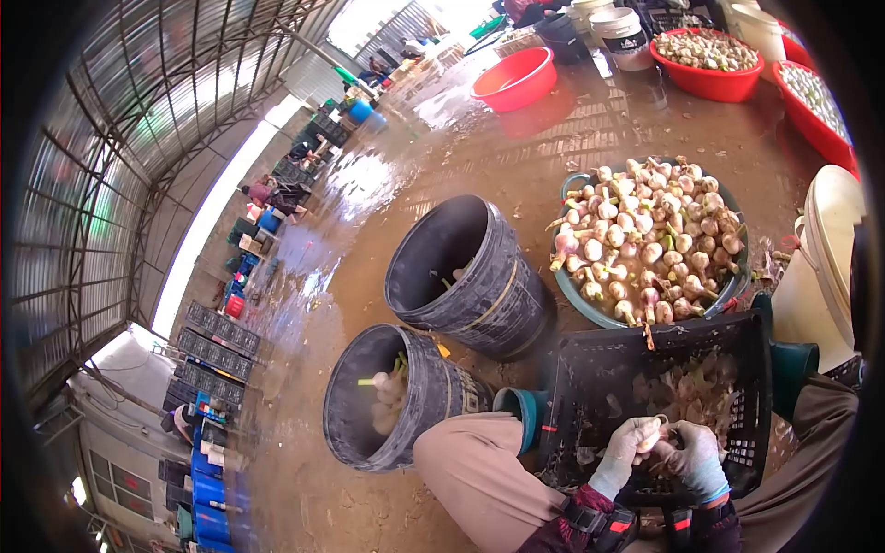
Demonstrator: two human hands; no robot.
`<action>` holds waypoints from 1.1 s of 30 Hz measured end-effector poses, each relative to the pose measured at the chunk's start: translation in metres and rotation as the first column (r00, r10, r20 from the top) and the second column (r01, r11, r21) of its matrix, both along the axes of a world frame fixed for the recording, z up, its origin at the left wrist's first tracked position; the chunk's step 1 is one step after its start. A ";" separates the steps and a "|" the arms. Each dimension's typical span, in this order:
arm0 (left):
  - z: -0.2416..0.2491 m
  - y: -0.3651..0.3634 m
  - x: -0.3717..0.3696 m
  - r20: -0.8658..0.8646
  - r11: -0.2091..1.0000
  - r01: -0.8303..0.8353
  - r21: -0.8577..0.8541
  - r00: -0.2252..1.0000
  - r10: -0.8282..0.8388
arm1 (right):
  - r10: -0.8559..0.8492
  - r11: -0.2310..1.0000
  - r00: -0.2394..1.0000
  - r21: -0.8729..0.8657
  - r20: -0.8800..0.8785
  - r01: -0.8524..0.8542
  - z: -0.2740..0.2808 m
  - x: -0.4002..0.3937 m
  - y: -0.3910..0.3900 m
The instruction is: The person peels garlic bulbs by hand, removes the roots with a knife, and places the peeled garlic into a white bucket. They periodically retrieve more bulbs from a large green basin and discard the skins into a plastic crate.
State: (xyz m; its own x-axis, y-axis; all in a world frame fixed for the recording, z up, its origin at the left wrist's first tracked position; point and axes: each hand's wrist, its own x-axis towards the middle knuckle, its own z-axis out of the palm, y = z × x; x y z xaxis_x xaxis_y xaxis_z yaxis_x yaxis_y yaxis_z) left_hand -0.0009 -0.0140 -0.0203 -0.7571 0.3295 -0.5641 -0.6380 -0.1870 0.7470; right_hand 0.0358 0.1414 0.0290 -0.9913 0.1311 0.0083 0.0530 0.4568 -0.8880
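Note:
Both my hands wear pale gloves and meet over a black crate (576, 369) between my knees. My left hand (622, 453) has its fingers closed on a whitish garlic bulb (650, 440). Against the same bulb, my right hand (693, 459) presses with its fingers bent and closed. Loose garlic skins (705, 382) lie in the crate below. Beyond the crate, a green basin (590, 311) is heaped with garlic bulbs (645, 230). To the left, one dark bucket (396, 456) holds several peeled bulbs (389, 405), and another dark bucket (516, 304) has a little garlic inside.
An empty-looking red basin (516, 81) stands farther off on the wet floor (369, 230). Filled red basins (710, 83) and white buckets (627, 41) are at the upper right. A cream bucket (811, 276) stands right of the crate. Other people work far left beside stacked crates (217, 332).

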 end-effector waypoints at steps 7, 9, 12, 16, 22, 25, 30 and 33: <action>0.015 -0.011 -0.006 -0.083 0.999 0.039 0.001 0.996 -0.038 | 0.110 0.857 0.951 -0.512 0.290 0.058 -0.027 0.002 -0.001; 0.011 -0.016 -0.010 -0.110 0.990 0.087 0.116 0.991 -0.074 | 0.155 0.850 0.942 -0.526 0.297 0.026 -0.023 0.001 0.001; 0.028 -0.012 -0.016 -0.207 0.912 0.177 0.370 0.973 -0.105 | 0.125 0.539 0.949 -0.823 0.288 0.179 -0.027 0.002 -0.002; 0.026 -0.008 -0.016 -0.235 0.974 -0.004 0.227 0.970 0.059 | -0.044 0.385 0.946 -0.868 0.322 0.313 -0.006 -0.004 0.000; 0.015 0.013 0.004 -0.372 0.945 0.058 -0.322 0.910 -0.183 | -0.136 0.959 0.990 -0.248 0.025 0.138 -0.033 -0.012 0.001; 0.008 0.021 0.005 -0.321 0.944 0.048 -0.326 0.934 -0.158 | -0.100 0.994 0.993 0.051 0.064 0.097 -0.030 -0.011 0.003; 0.042 0.009 -0.003 -0.023 0.993 -0.071 -0.095 0.997 0.069 | -0.575 0.770 0.817 -0.363 -0.042 0.524 -0.065 -0.022 0.044; 0.048 0.007 -0.002 0.006 0.989 -0.142 -0.041 0.990 0.142 | -0.389 0.849 0.921 0.395 0.018 0.351 -0.048 -0.007 0.051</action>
State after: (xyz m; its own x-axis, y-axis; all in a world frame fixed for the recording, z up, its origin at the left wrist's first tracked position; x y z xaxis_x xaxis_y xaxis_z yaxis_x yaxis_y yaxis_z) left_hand -0.0024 -0.0071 0.0276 -0.7894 0.1959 -0.5818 -0.6139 -0.2455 0.7502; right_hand 0.0289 0.1921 -0.0195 -0.8686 0.4937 0.0416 0.3590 0.6851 -0.6338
